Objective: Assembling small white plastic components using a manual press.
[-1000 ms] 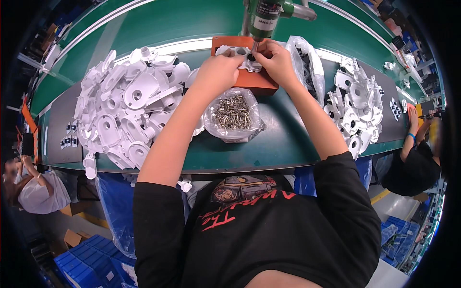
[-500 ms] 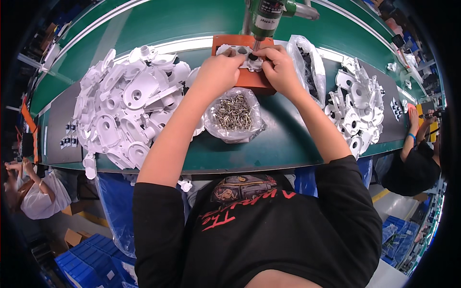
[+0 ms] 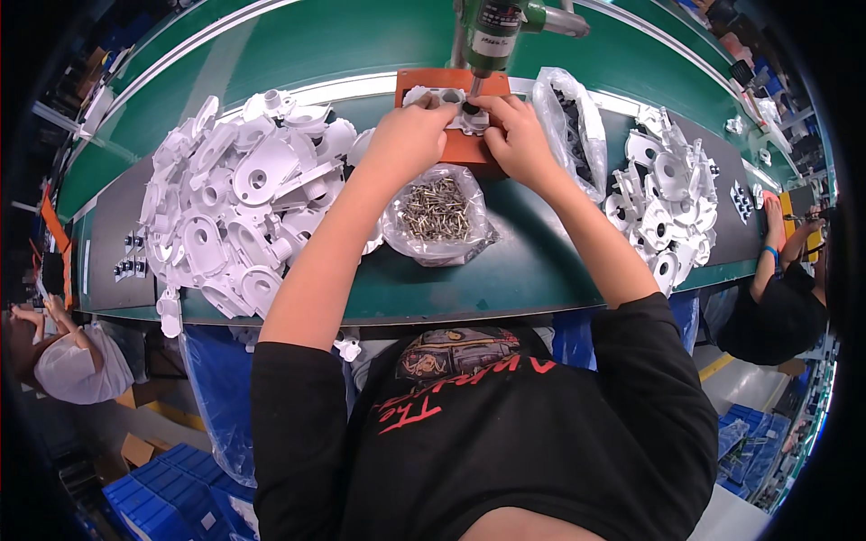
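A white plastic part (image 3: 474, 124) lies on an orange block (image 3: 462, 153) under a green press (image 3: 492, 43), with a dark round piece (image 3: 470, 108) in it. The press's metal rod (image 3: 475, 86) points down just above the dark piece; whether they touch I cannot tell. My left hand (image 3: 408, 137) grips the part's left end with bent fingers. My right hand (image 3: 521, 137) pinches its right side, forefinger beside the dark piece and thumb lower down. In front of the block stands a clear bag of small metal pins or screws (image 3: 437, 212).
White plastic parts (image 3: 262, 176) are heaped on the left, and a smaller pile (image 3: 672, 180) lies on the right. Close to my right hand stands a clear bag of dark pieces (image 3: 575, 135). Co-workers sit at both sides, one with an arm (image 3: 769, 257) at the bench.
My right thumb and fingers have shifted slightly down along the part. My left hand keeps its hold. The whole view has moved a little.
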### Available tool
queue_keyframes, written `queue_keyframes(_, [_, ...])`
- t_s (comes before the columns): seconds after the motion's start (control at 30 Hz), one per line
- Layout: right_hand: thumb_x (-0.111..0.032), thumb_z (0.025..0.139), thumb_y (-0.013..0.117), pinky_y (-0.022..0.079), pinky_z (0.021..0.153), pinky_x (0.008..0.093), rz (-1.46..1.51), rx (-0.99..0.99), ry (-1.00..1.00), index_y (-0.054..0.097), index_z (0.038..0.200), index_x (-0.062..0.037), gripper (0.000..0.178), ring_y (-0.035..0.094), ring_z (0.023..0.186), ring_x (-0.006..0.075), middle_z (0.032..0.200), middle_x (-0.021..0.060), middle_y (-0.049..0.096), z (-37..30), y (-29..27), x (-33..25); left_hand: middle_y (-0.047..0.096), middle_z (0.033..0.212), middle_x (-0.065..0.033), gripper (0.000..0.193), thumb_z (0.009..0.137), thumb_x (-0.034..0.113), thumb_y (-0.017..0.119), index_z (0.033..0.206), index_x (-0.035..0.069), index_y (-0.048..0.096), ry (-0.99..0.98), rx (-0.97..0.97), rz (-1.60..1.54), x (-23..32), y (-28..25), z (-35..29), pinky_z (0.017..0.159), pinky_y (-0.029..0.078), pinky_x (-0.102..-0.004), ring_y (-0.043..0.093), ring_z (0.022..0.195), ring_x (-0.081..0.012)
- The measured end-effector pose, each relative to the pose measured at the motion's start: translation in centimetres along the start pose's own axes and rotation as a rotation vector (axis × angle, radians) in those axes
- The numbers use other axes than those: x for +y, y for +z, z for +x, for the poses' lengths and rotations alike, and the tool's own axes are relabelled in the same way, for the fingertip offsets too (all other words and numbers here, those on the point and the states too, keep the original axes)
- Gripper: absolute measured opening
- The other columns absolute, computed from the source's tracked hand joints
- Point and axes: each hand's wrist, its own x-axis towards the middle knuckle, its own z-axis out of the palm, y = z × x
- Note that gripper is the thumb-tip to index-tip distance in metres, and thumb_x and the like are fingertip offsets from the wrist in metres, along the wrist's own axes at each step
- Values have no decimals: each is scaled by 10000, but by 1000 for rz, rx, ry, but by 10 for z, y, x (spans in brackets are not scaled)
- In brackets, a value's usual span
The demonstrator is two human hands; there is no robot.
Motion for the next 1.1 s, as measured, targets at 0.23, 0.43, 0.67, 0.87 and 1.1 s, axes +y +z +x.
queue_keyframes(0.23, [-7, 701, 503, 392, 798, 358, -49, 2, -46, 580, 1100, -104, 418, 491, 811, 280, 873, 95, 554, 1, -3, -4, 623, 960, -158, 278, 726, 67, 524, 998, 83, 581, -19, -3, 5, 2, -1, 0, 693, 511, -419, 625, 763, -326])
queue_keyframes(0.43, [-19, 693, 511, 393, 827, 358, -133, 10, -134, 571, 1120, -98, 438, 519, 857, 290, 970, 108, 594, -1, -7, -8, 622, 974, -174, 276, 718, 67, 529, 989, 83, 578, -20, 10, 0, 3, 1, 2, 700, 510, -424, 622, 777, -334])
queue_keyframes(0.67, [-64, 692, 522, 382, 866, 360, -188, 0, -163, 543, 1150, -63, 459, 525, 959, 295, 1073, 122, 588, -3, -4, -6, 619, 988, -190, 273, 714, 61, 528, 982, 82, 575, 8, 17, 15, -2, 6, 1, 708, 512, -419, 624, 804, -328])
queue_keyframes(0.87, [-53, 690, 522, 384, 854, 360, -205, -5, -178, 546, 1139, -47, 449, 520, 985, 274, 1073, 119, 589, -2, -4, -5, 603, 738, -171, 195, 752, 87, 489, 937, 96, 548, 68, 126, -35, -3, 8, 1, 639, 461, -472, 591, 698, -367])
queue_keyframes(1.1, [-28, 699, 520, 385, 846, 362, -200, -6, -156, 551, 1108, -19, 411, 510, 1001, 262, 1062, 112, 593, 0, -7, -8, 626, 962, -178, 273, 712, 58, 532, 981, 81, 572, 13, 28, 19, 1, 2, 1, 688, 516, -418, 627, 774, -321])
